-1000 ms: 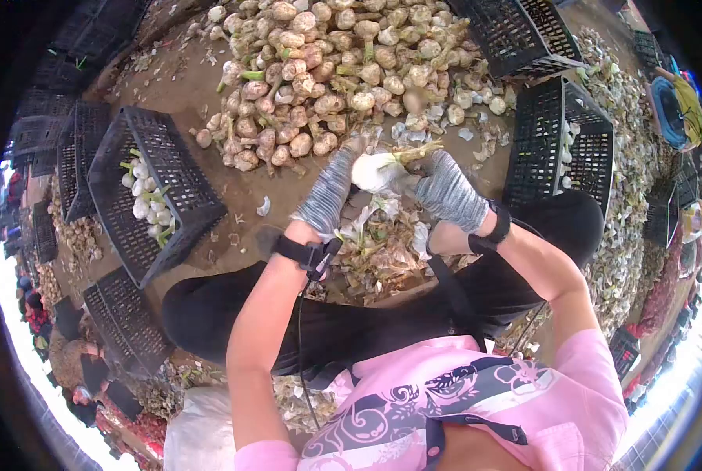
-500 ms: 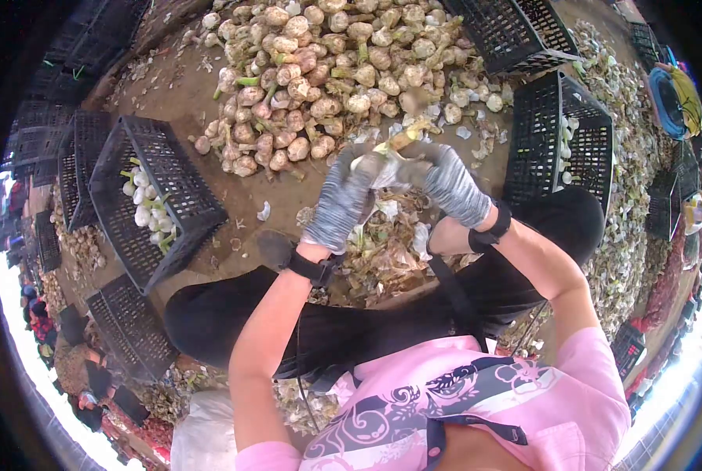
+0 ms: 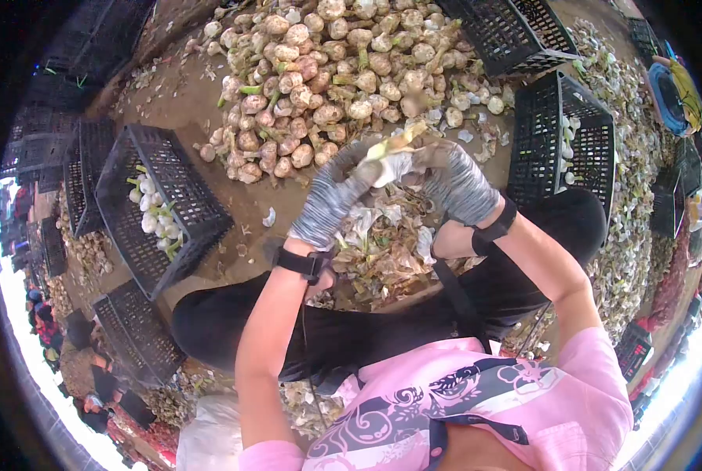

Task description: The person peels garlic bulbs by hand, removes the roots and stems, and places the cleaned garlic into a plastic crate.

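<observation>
Both hands wear grey striped gloves and meet at one garlic bulb [image 3: 396, 166] with a yellowish stem, just below a large heap of unpeeled garlic [image 3: 296, 94]. My left hand [image 3: 333, 188] has its fingers closed round the bulb's left side. On the right side of the bulb, my right hand [image 3: 459, 184] pinches the bulb or its skin. White skin shows between the fingers. Loose peelings [image 3: 382, 251] lie on the ground under the hands, between the legs.
A black crate [image 3: 194, 212] holding white garlic bulbs stands tilted at the left. Another crate [image 3: 535, 141] with white bulbs is at the right, and one more [image 3: 492, 35] sits at the top. Peelings [image 3: 629, 188] cover the far right. People [image 3: 92, 373] sit at the lower left.
Both hands have shifted slightly, and the bulb with its stem is turned a little between them. The whole view has moved slightly.
</observation>
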The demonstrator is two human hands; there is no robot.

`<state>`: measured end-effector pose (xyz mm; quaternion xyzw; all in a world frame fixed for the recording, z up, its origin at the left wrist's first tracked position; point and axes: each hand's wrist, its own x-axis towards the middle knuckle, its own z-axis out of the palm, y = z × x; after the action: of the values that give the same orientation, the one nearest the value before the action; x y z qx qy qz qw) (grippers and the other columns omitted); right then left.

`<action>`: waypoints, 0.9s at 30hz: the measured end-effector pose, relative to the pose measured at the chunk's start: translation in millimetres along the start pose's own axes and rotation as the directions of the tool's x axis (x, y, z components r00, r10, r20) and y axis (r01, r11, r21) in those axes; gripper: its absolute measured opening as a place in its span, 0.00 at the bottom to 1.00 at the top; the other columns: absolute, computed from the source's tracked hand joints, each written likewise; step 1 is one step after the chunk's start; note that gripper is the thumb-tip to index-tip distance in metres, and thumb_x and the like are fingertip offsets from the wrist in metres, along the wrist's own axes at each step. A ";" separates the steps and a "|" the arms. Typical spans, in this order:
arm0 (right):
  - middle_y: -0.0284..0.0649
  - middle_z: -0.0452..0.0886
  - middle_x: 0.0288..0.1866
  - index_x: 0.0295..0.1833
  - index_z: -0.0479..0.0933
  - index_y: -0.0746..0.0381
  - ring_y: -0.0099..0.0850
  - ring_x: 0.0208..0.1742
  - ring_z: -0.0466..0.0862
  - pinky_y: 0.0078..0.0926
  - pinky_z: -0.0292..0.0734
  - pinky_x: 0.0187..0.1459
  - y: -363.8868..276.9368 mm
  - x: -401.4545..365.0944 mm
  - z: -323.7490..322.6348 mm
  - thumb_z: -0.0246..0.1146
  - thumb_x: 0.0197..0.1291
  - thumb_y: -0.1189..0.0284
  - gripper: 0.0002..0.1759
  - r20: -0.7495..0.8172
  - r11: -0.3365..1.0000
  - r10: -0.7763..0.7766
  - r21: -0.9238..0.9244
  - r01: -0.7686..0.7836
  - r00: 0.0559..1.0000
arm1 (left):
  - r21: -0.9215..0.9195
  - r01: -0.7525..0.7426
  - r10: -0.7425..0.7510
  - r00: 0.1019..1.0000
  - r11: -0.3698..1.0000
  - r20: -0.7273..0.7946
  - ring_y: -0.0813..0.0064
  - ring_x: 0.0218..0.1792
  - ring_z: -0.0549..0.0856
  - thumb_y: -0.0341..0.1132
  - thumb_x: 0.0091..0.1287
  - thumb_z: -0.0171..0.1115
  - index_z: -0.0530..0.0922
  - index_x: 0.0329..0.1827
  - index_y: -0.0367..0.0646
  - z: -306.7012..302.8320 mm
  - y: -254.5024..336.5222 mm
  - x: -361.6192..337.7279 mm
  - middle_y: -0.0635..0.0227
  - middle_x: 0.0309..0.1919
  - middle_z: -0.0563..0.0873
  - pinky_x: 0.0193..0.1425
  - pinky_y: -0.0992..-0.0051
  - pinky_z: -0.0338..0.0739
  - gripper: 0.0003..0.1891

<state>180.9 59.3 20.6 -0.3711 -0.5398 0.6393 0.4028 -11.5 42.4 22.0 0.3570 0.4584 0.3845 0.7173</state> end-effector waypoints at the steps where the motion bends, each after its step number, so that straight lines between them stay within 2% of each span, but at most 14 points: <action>1: 0.41 0.79 0.36 0.45 0.72 0.71 0.24 0.36 0.80 0.20 0.75 0.40 -3.1 -4.1 0.5 0.53 0.58 0.73 0.13 -0.060 0.986 0.144 0.093 -0.138 0.988 | 0.002 -0.001 0.001 1.000 1.000 0.002 0.82 0.36 0.79 0.45 0.60 0.61 0.71 0.54 0.40 0.8 2.7 0.8 0.69 0.42 0.79 0.38 0.82 0.76 0.24; 3: 0.40 0.80 0.37 0.47 0.72 0.69 0.24 0.39 0.79 0.20 0.74 0.42 0.3 -5.6 2.6 0.52 0.58 0.74 0.14 -0.104 0.945 0.290 0.191 -0.267 0.952 | 0.262 -0.057 0.080 0.994 0.963 -0.079 0.81 0.38 0.79 0.37 0.57 0.65 0.73 0.52 0.40 3.6 6.6 1.5 0.68 0.43 0.80 0.40 0.80 0.77 0.20; 5: 0.37 0.79 0.34 0.48 0.72 0.67 0.22 0.35 0.77 0.19 0.72 0.38 10.7 -3.2 12.7 0.51 0.57 0.74 0.14 -0.127 0.976 0.144 -0.148 -0.162 0.981 | 0.268 -0.074 0.121 0.979 0.961 -0.165 0.80 0.38 0.79 0.33 0.55 0.66 0.75 0.49 0.38 4.4 -6.6 4.8 0.68 0.41 0.80 0.40 0.79 0.77 0.19; 6: 0.36 0.77 0.32 0.49 0.72 0.67 0.19 0.29 0.73 0.18 0.70 0.32 10.6 -7.8 15.1 0.52 0.57 0.74 0.15 -0.125 0.909 -0.057 -0.417 0.000 0.991 | 0.214 -0.087 0.130 0.972 0.973 -0.196 0.80 0.38 0.79 0.32 0.55 0.66 0.75 0.49 0.38 2.8 -13.0 6.1 0.68 0.41 0.80 0.40 0.80 0.77 0.19; 7: 0.36 0.77 0.32 0.49 0.72 0.67 0.19 0.29 0.73 0.18 0.70 0.32 11.1 -8.4 15.6 0.52 0.57 0.74 0.15 -0.125 0.909 -0.055 -0.416 -0.002 0.991 | 0.160 -0.102 0.137 0.964 0.982 -0.227 0.80 0.38 0.79 0.32 0.54 0.67 0.75 0.48 0.38 2.4 -14.4 6.5 0.68 0.40 0.81 0.41 0.80 0.77 0.18; 8: 0.36 0.76 0.32 0.49 0.72 0.67 0.19 0.28 0.72 0.18 0.69 0.30 11.4 -9.2 15.8 0.51 0.57 0.74 0.15 -0.168 0.946 0.025 -0.315 -0.077 0.985 | 0.040 -0.106 0.112 0.975 0.994 -0.194 0.80 0.39 0.79 0.31 0.55 0.66 0.76 0.46 0.38 -1.3 -14.0 5.7 0.69 0.40 0.81 0.43 0.80 0.76 0.16; 11: 0.38 0.76 0.34 0.48 0.71 0.68 0.20 0.30 0.75 0.17 0.72 0.31 13.2 -5.4 14.0 0.52 0.58 0.74 0.14 -0.226 0.983 0.109 -0.121 -0.138 0.968 | 0.130 -0.137 0.154 0.979 0.982 -0.137 0.79 0.40 0.79 0.31 0.54 0.66 0.77 0.44 0.39 -3.2 -10.3 2.6 0.69 0.40 0.81 0.46 0.78 0.75 0.15; 13: 0.38 0.77 0.35 0.48 0.70 0.70 0.24 0.34 0.79 0.19 0.77 0.35 11.9 -2.9 13.8 0.53 0.58 0.74 0.14 -0.219 0.930 0.196 0.350 -0.111 0.956 | 0.091 -0.141 0.152 0.979 0.986 -0.135 0.81 0.39 0.79 0.26 0.54 0.64 0.78 0.43 0.37 -5.5 -6.4 0.7 0.68 0.39 0.82 0.44 0.80 0.75 0.13; 15: 0.38 0.77 0.38 0.48 0.69 0.71 0.29 0.37 0.81 0.24 0.81 0.38 17.3 2.2 5.7 0.53 0.59 0.73 0.15 -0.169 0.904 0.266 0.386 -0.185 0.949 | -0.024 -0.125 0.124 0.992 0.992 -0.026 0.79 0.42 0.79 0.28 0.54 0.64 0.77 0.45 0.36 -8.3 -3.7 0.8 0.66 0.42 0.81 0.48 0.79 0.74 0.15; 21: 0.38 0.78 0.38 0.46 0.72 0.66 0.28 0.37 0.80 0.22 0.80 0.34 7.1 3.8 13.8 0.52 0.58 0.73 0.12 0.049 0.470 0.513 0.820 -0.328 0.857 | -0.472 -0.004 0.030 0.998 0.881 0.048 0.71 0.49 0.78 0.28 0.54 0.61 0.73 0.52 0.35 -3.1 -3.8 -1.3 0.59 0.48 0.78 0.56 0.74 0.71 0.20; 22: 0.38 0.78 0.38 0.46 0.72 0.66 0.28 0.37 0.80 0.22 0.80 0.34 12.0 2.5 12.1 0.52 0.58 0.73 0.12 0.047 0.470 0.513 0.821 -0.326 0.857 | -0.471 -0.002 0.030 0.998 0.882 0.050 0.71 0.49 0.78 0.28 0.54 0.61 0.73 0.52 0.35 -1.7 -4.2 0.2 0.59 0.48 0.78 0.56 0.74 0.71 0.20; 24: 0.39 0.78 0.39 0.46 0.71 0.66 0.29 0.39 0.80 0.23 0.79 0.33 26.3 -1.9 8.2 0.53 0.58 0.72 0.13 0.027 0.889 0.300 0.354 -0.290 0.954 | -0.663 0.088 0.008 0.990 0.743 0.140 0.68 0.48 0.79 0.27 0.54 0.58 0.70 0.54 0.33 1.9 -5.2 3.6 0.58 0.47 0.79 0.55 0.72 0.73 0.22; 25: 0.39 0.78 0.39 0.46 0.71 0.66 0.29 0.39 0.80 0.23 0.79 0.33 24.4 -0.4 7.8 0.53 0.58 0.72 0.13 0.024 0.889 0.300 0.356 -0.288 0.954 | -0.661 0.091 0.005 0.990 0.745 0.142 0.68 0.48 0.79 0.27 0.54 0.58 0.70 0.54 0.33 1.3 -8.1 5.1 0.58 0.47 0.79 0.55 0.72 0.73 0.22; 27: 0.39 0.78 0.38 0.48 0.71 0.66 0.28 0.36 0.80 0.20 0.78 0.31 18.9 4.6 7.6 0.52 0.59 0.70 0.14 0.364 0.177 0.367 0.876 -0.449 0.856 | -0.814 0.212 -0.064 0.975 0.540 0.212 0.66 0.46 0.79 0.26 0.55 0.55 0.70 0.51 0.32 -2.2 -19.6 8.1 0.57 0.45 0.79 0.53 0.70 0.74 0.19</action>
<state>170.0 58.8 2.9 -0.1705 0.0439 0.9251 0.3363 -6.9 41.1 1.2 -0.0331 0.1907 0.4683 0.8621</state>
